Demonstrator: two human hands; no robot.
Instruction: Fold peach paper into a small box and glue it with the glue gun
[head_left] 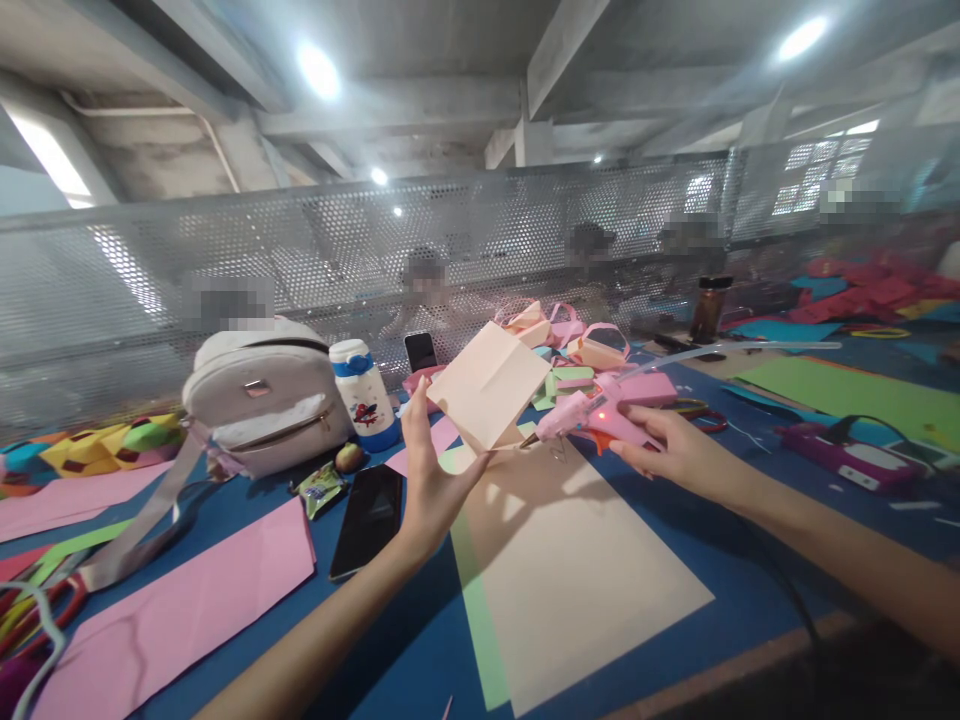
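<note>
My left hand (433,470) grips a folded cream paper piece (491,385) by its lower left edges, holding it tilted above the table. A pink hot glue gun (592,418) is in my right hand (660,445), its fingers around the handle. A small orange-red light glows on its side, and a clear glue stick (727,350) juts from its back. The nozzle points left, close to the lower corner of the paper; whether it touches I cannot tell. Below both hands lies a large cream sheet (592,580) over a green sheet (480,610).
Left of my hands are a black phone (367,520), a snack packet (321,487), a white bottle (364,395) and a pale backpack (262,395). Pink paper (202,610) lies front left, beside red-handled scissors (45,615). A purple power strip (847,458) sits right. A perforated metal screen (480,230) stands behind.
</note>
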